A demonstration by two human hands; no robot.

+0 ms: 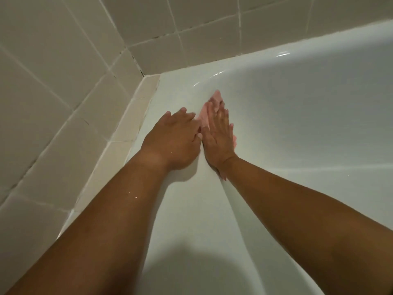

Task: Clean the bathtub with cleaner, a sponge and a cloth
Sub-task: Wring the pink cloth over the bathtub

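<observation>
Pink cloth flat against white bathtub rim.
Presses it with right grip, fingers straight; rests left grip, fingers loosely spread, on rim just beside.

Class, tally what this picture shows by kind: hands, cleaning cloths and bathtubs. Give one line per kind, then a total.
hands: 2 (left hand, right hand)
pink cloth: 1
bathtub: 1
total: 4
</observation>
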